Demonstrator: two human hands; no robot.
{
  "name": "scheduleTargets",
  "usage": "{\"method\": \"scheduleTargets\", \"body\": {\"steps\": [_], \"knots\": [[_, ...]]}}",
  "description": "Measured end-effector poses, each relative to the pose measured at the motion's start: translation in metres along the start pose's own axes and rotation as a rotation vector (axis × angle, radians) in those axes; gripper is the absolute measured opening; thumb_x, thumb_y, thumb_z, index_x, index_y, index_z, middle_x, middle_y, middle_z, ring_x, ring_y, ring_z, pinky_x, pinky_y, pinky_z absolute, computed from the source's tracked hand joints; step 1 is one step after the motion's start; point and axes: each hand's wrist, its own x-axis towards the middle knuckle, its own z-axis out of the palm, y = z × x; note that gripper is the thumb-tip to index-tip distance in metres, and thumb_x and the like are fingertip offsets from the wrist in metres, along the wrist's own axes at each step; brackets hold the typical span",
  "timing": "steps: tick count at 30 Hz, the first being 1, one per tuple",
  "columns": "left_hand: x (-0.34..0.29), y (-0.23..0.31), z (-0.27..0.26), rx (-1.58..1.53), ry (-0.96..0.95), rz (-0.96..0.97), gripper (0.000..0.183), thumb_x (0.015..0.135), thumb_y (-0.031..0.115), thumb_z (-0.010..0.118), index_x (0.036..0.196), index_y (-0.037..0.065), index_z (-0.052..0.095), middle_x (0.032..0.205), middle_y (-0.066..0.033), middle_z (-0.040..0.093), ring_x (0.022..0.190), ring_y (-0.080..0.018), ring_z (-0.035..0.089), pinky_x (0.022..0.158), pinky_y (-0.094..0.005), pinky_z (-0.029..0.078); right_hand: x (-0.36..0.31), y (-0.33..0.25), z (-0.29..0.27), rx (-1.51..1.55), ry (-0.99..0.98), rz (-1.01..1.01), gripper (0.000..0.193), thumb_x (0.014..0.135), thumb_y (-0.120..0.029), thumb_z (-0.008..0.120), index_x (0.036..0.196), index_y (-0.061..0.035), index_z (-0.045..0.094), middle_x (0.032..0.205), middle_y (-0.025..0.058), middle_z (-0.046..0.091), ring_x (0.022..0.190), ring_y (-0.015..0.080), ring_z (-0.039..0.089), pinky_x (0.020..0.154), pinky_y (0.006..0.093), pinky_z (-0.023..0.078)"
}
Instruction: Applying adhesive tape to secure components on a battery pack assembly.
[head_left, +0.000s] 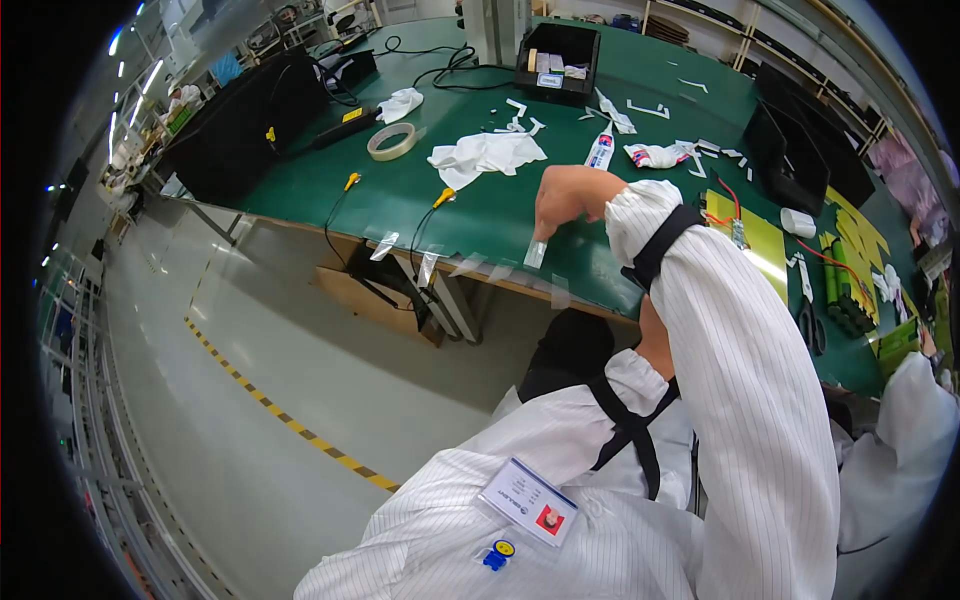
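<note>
My right hand [572,200] is above the table's near edge, its fingers bent down and pressed together. At their tips is the upper end of a short, pale strip of tape [536,254], which lies at the edge. Lower down and closer to my body is my left hand [655,338]. Its fingers are hidden behind my right sleeve, so what they hold does not show. Several more tape pieces [428,268] stick along the same edge. Beyond my right hand lies a white tube with a blue and red label [600,150].
On the green table [390,205] are a tape roll [392,142], crumpled white cloth [485,155], two yellow-ended cables [446,197] and a black bin [556,62]. Scissors [810,325], yellow sheets [765,250] and green cylinders [845,295] lie right. Another person's white sleeve [912,420] is beside me.
</note>
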Motion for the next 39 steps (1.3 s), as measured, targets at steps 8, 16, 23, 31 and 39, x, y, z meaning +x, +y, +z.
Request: {"method": "scheduleTargets", "body": {"steps": [8, 16, 23, 31, 39], "knots": [[-0.01, 0.02, -0.002, 0.627, 0.107, 0.342, 0.053, 0.071, 0.023, 0.074, 0.118, 0.0, 0.063, 0.118, -0.0193, 0.063, 0.113, -0.041, 0.055, 0.097, -0.0451, 0.046, -0.093, 0.016, -0.026, 0.392, 0.66, -0.094, 0.03, 0.08, -0.033, 0.072, 0.093, -0.0072, 0.076, 0.075, 0.0134, 0.069, 0.072, 0.0263, 0.068, 0.073, 0.0353, 0.054], [0.0, 0.061, -0.009, 0.746, 0.071, 0.34, 0.056, 0.07, 0.018, 0.075, 0.122, 0.015, 0.056, 0.141, -0.0233, 0.048, 0.105, -0.0395, 0.061, 0.09, -0.0451, 0.051, -0.289, 0.042, 0.081, 0.215, 1.679, 0.045, 0.026, 0.075, -0.01, 0.086, 0.067, -0.0037, 0.063, 0.054, 0.0013, 0.051, 0.045, 0.008, 0.04, 0.043, 0.0234, 0.03], [0.003, 0.062, -0.007, 0.74, 0.082, 0.348, 0.05, 0.072, 0.018, 0.076, 0.118, 0.015, 0.056, 0.134, -0.0179, 0.057, 0.104, -0.0397, 0.064, 0.084, -0.045, 0.054, -0.311, 0.086, 0.17, -0.122, 1.576, 0.097, 0.031, 0.069, -0.004, 0.089, 0.069, -0.0051, 0.058, 0.057, 0.0019, 0.047, 0.047, 0.0188, 0.042, 0.046, 0.03, 0.033], [0.002, 0.067, -0.005, 0.759, 0.041, 0.343, 0.052, 0.075, 0.01, 0.078, 0.121, 0.009, 0.053, 0.111, -0.0135, 0.066, 0.096, -0.029, 0.068, 0.085, -0.0364, 0.053, -0.284, 0.121, 0.162, -0.333, 1.553, -0.306, 0.031, 0.07, -0.005, 0.088, 0.066, -0.0038, 0.056, 0.057, -0.002, 0.036, 0.046, 0.0143, 0.036, 0.047, 0.029, 0.027], [0.003, 0.06, -0.006, 0.747, 0.045, 0.487, 0.066, 0.073, 0.011, 0.076, 0.13, 0.014, 0.043, 0.117, -0.014, 0.062, 0.097, -0.0352, 0.065, 0.08, -0.0403, 0.054, -0.287, 0.128, 0.147, -0.396, 1.502, -0.386, 0.029, 0.07, -0.005, 0.087, 0.066, -0.0033, 0.058, 0.057, -0.0032, 0.036, 0.047, 0.0135, 0.035, 0.047, 0.0289, 0.025]]}}
